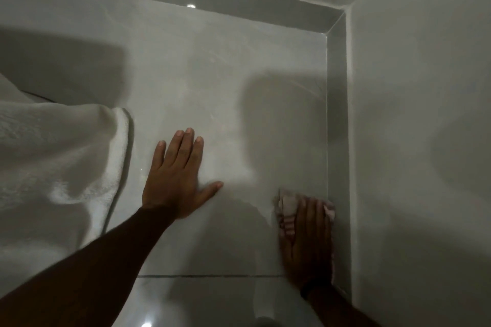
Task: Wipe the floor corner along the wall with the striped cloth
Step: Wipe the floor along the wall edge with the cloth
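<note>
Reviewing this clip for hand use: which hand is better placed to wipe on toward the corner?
Right. The right hand presses the striped cloth flat beside the baseboard; the left hand lies bare on the floor tile, away from the wall.

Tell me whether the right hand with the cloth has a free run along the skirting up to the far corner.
Probably yes. The right hand presses the striped cloth beside the skirting, and nothing lies on the floor between it and the corner.

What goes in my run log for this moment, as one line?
right hand: flat on cloth by skirting | left hand: flat on floor | blanket: left
</note>
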